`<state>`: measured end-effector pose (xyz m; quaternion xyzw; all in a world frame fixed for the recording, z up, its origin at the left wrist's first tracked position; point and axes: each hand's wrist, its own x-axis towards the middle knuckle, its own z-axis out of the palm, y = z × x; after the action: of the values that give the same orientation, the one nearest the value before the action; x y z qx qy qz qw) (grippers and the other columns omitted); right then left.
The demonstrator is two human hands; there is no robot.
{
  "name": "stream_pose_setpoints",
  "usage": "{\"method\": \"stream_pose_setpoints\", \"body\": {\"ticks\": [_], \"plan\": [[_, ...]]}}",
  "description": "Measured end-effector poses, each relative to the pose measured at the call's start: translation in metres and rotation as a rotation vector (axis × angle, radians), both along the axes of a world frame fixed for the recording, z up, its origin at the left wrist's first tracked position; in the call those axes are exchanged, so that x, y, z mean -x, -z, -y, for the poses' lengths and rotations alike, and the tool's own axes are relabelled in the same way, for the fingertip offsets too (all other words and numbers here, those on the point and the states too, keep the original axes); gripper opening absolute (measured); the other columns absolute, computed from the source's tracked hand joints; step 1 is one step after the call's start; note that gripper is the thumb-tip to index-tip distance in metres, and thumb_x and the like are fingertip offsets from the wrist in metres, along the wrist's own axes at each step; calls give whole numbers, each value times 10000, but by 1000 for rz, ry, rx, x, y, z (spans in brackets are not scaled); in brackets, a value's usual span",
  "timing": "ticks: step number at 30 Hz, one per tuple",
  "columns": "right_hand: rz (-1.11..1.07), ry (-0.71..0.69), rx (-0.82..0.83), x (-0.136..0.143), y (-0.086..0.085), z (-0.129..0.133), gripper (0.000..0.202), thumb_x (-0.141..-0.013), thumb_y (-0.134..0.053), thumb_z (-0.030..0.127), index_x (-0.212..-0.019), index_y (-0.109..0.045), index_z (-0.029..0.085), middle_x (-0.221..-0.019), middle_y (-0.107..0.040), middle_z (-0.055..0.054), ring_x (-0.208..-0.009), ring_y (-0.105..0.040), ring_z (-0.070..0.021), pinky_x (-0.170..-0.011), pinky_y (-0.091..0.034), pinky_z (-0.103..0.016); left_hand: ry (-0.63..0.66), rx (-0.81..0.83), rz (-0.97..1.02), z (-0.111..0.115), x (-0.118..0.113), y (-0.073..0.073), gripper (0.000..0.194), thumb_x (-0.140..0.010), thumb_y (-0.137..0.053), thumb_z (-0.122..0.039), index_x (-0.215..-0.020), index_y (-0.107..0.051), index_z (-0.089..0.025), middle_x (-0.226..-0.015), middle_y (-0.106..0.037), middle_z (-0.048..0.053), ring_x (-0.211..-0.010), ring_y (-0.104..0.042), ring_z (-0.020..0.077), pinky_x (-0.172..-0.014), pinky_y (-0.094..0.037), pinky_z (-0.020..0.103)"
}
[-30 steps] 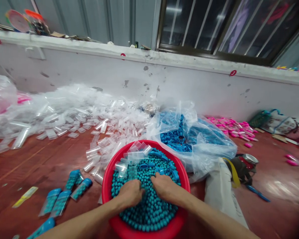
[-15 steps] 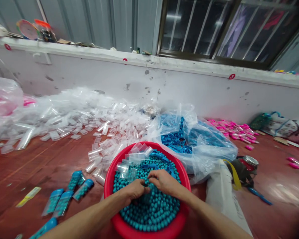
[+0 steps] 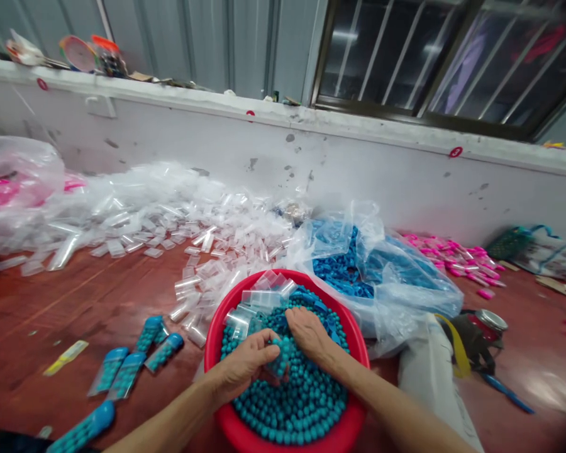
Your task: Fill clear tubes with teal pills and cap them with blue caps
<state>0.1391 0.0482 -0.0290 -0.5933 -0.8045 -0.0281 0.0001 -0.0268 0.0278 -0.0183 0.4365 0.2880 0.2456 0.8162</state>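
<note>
A red basin (image 3: 361,352) holds many teal beads (image 3: 295,402), with clear plastic containers (image 3: 264,299) and blue caps (image 3: 309,299) at its far side. Over the beads, my left hand (image 3: 252,358) is closed around a clear container (image 3: 279,357) with teal beads in it. Just right of it, my right hand (image 3: 306,330) rests in the beads near the blue caps; its fingertips are partly hidden, so what it holds, if anything, does not show.
Clear containers (image 3: 207,251) lie heaped beyond the basin. A plastic bag (image 3: 405,277) holds blue caps at the right. Filled containers (image 3: 127,374) lie at the left. Farther right are pink items (image 3: 462,258) and a lidded jar (image 3: 490,322).
My left hand has turned and lifted, showing the bead-filled container. My right hand has moved away from it, into the beads toward the blue caps. The view has shifted slightly.
</note>
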Motion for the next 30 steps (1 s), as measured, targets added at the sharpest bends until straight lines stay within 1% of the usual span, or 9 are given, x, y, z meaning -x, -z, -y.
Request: {"method": "stream_pose_setpoints", "body": {"ticks": [3,7,9,12,16,19,22,25,30], "plan": [[14,-11,-9,-7,-7,12,200,-803,-362,47,-852,-529,147,-832,-602,-86,-766,-533,-197,-643,-373,-279,18,10,68,2,-1,2,301,-710,-595,-378,-827,-396,-185,-652,-581,-10,-574,-600,137,-484,-446,228],[-3,-27,37,-13,-15,23,223,-797,-400,100,-997,-494,133,-696,-616,-21,-615,-547,-151,-532,-347,-227,-47,-80,-97,-1,-4,9,321,-691,-576,-421,-801,-382,-190,-622,-568,-25,-420,-555,103,-308,-328,145],[-12,-27,-6,-12,-19,29,291,-822,-368,105,-1095,-465,136,-718,-626,-32,-644,-564,-164,-535,-349,-234,-111,-119,-156,-3,-5,12,321,-687,-558,-436,-801,-388,-188,-609,-562,-35,-375,-526,82,-281,-290,131],[-3,-144,-44,-10,-23,41,367,-811,-374,92,-1168,-452,135,-820,-627,-77,-741,-573,-198,-577,-373,-258,-149,-140,-199,-4,-6,13,304,-684,-536,-431,-798,-402,-184,-567,-534,-58,-340,-479,56,-277,-274,124],[-32,-212,73,-17,-24,58,377,-824,-405,141,-1199,-442,116,-859,-619,-94,-757,-568,-206,-601,-397,-270,-191,-155,-294,-4,-3,11,263,-692,-504,-413,-774,-401,-185,-537,-504,-76,-299,-416,32,-270,-226,121],[-230,-181,206,-26,-27,62,264,-861,-368,179,-1056,-545,193,-822,-627,-47,-744,-573,-175,-619,-402,-247,-191,-167,-328,-2,-2,10,242,-703,-489,-400,-783,-397,-190,-565,-516,-70,-312,-428,36,-275,-221,124],[-580,-25,184,-21,-32,59,257,-889,-325,220,-1011,-549,191,-760,-615,-26,-693,-566,-146,-615,-404,-229,-166,-179,-313,0,-4,8,254,-700,-493,-404,-790,-394,-188,-580,-508,-69,-339,-449,43,-288,-252,128],[-875,100,191,-4,-33,55,238,-889,-340,283,-923,-552,179,-587,-528,27,-525,-501,-113,-508,-377,-203,-174,-188,-250,5,-6,6,287,-700,-493,-421,-824,-393,-183,-588,-498,-71,-352,-460,47,-304,-281,138],[-1051,195,210,15,-29,56,229,-859,-407,295,-803,-592,173,-514,-463,52,-462,-451,-95,-468,-354,-194,-225,-178,-200,12,-6,5,488,-687,-521,-436,-1058,-362,-162,-604,-513,-66,-351,-458,55,-320,-311,159]]}}
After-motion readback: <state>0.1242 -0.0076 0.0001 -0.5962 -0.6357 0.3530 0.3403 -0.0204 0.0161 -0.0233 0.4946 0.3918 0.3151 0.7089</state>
